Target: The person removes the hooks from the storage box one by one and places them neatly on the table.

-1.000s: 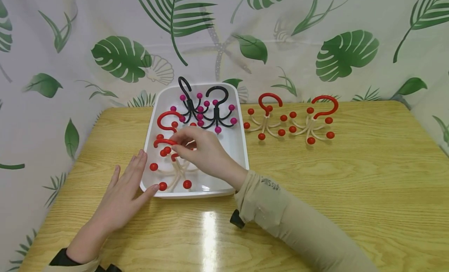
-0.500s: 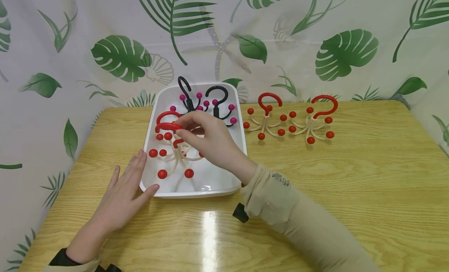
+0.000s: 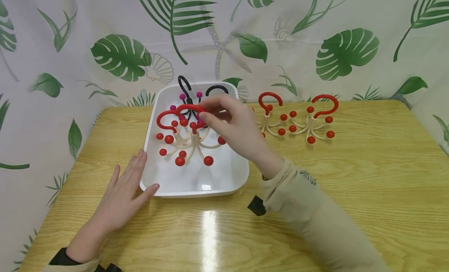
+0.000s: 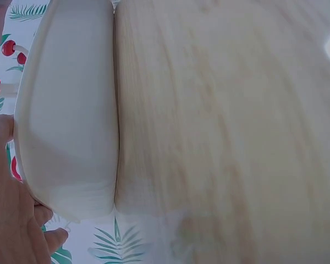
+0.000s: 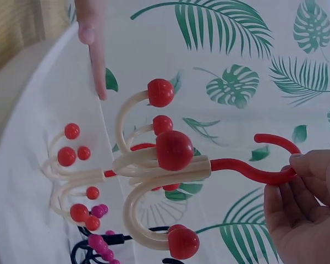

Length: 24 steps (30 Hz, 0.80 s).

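Note:
My right hand (image 3: 242,128) pinches the red hook of a cream multi-arm hanger with red ball tips (image 3: 195,141). That hanger is upright above the white tray (image 3: 186,180); in the right wrist view its arms (image 5: 181,169) are apart from the tray floor. Behind it in the tray stands a second red-hooked hanger (image 3: 165,117), partly covered. Two black hangers with magenta balls, one plainly showing (image 3: 190,102), sit at the tray's far end; my right hand hides most of the other. My left hand (image 3: 121,196) rests with straight fingers on the tray's left rim.
To the right of the tray, on the wooden table (image 3: 333,194), stand two more red-hooked cream hangers, one nearer the tray (image 3: 267,118) and one farther right (image 3: 311,122). A leaf-print cloth (image 3: 280,50) hangs behind the table.
The right hand has lifted the red-hooked hanger from the near left of the tray and carried it up and to the right. The left hand has stayed in place.

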Available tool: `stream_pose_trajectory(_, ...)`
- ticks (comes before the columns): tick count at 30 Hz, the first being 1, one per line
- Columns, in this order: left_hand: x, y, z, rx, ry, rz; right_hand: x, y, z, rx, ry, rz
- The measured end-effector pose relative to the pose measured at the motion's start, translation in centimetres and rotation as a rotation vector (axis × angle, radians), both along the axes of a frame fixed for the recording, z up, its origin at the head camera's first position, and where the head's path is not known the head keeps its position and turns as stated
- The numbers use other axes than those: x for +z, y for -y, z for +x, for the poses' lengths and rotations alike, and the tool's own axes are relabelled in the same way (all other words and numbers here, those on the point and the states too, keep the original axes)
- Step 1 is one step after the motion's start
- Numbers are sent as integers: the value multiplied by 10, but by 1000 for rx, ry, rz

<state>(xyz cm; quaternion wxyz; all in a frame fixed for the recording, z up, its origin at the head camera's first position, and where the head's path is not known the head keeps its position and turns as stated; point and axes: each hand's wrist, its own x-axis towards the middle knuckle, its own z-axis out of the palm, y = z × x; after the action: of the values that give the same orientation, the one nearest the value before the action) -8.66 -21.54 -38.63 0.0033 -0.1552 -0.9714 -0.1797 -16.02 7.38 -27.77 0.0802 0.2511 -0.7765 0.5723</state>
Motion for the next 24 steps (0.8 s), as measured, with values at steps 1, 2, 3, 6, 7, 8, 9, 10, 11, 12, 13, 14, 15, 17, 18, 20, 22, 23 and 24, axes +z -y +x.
stream_pose_trajectory(1, 0, 0, 0, -1, -1, 1, 1, -3, 0, -14, 1, 2)
stream_pose_trajectory(2, 0, 0, 0, -2, -1, 1, 2, -6, 0, -27, -3, 2)
stream_pose_trajectory(3, 1, 0, 0, -3, -1, 2, 4, -9, 0, -36, -7, 0)
stream_pose_trajectory(6, 1, 0, 0, -4, 3, 3, 7, -18, 1, -60, -28, -5)
stream_pose_trajectory(7, 1, 0, 0, -4, 5, 3, 7, -21, 1, -68, -35, -6)
stream_pose_trajectory(8, 2, 0, -1, -3, 8, 2, 9, -25, 1, -77, -40, -6)
stream_pose_trajectory(9, 2, 0, -1, -2, 11, 0, 9, -28, 2, -80, -42, -12)
stream_pose_trajectory(10, 2, 0, -1, -1, 11, -1, 10, -31, 2, -86, -44, -16)
stream_pose_trajectory(11, 2, 0, -1, -1, 11, -3, 11, -34, 2, -91, -43, -21)
stream_pose_trajectory(12, 2, 0, -1, -1, 9, -5, 11, -37, 3, -99, -41, -19)
stream_pose_trajectory(13, 2, 0, -1, -2, 8, -6, 12, -41, 3, -109, -35, -18)
stream_pose_trajectory(14, 2, 0, -1, -4, 5, -7, 13, -44, 4, -115, -29, -21)
stream_pose_trajectory(15, 2, 0, 0, -5, 3, -7, 14, -47, 5, -121, -22, -27)
stream_pose_trajectory(17, 1, 1, 0, -9, -3, -6, 16, -53, 7, -138, -9, -28)
stream_pose_trajectory(18, 1, 1, 0, -10, -4, -5, 16, -56, 8, -148, 1, -29)
stream_pose_trajectory(20, 1, 1, 0, -10, -1, -5, 17, -62, 10, -177, 11, -18)
stream_pose_trajectory(22, 1, 1, 0, -9, 3, -7, 18, -68, 12, -200, 17, -11)
stream_pose_trajectory(23, 1, 1, 0, -7, 5, -8, 17, -71, 14, -213, 18, -8)
stream_pose_trajectory(24, 1, 1, 0, -6, 7, -10, 16, -74, 14, -223, 15, -5)
